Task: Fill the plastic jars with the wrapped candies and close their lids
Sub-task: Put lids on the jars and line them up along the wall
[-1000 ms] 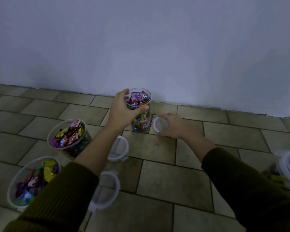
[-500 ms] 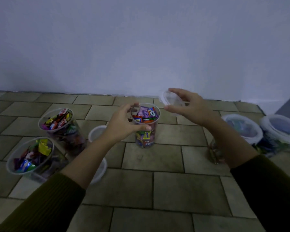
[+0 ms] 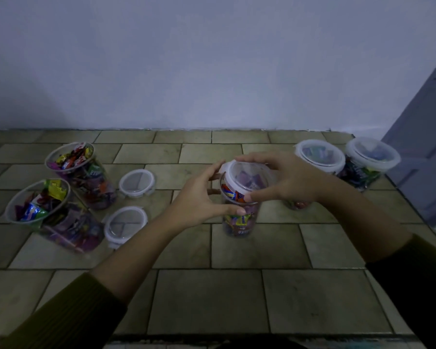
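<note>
A clear plastic jar (image 3: 239,220) full of wrapped candies stands on the tiled floor at the centre. My left hand (image 3: 199,200) grips its upper wall. My right hand (image 3: 287,180) holds a translucent lid (image 3: 247,178) tilted over the jar's mouth, its far edge raised. Two open jars of candies, one at the far left (image 3: 81,172) and one nearer me (image 3: 48,212), stand uncovered. Two loose lids, one farther (image 3: 136,182) and one nearer (image 3: 125,225), lie beside them.
Two lidded candy jars, the inner one (image 3: 320,157) and the outer one (image 3: 370,159), stand at the right by the wall. Another jar (image 3: 297,204) is mostly hidden behind my right wrist. A grey door (image 3: 428,147) borders the right side. A dark edge runs along the floor near me.
My right hand lifted the lid from the floor and brought it down onto the jar's mouth. My left hand kept hold of the jar, which came nearer as the view swung right.
</note>
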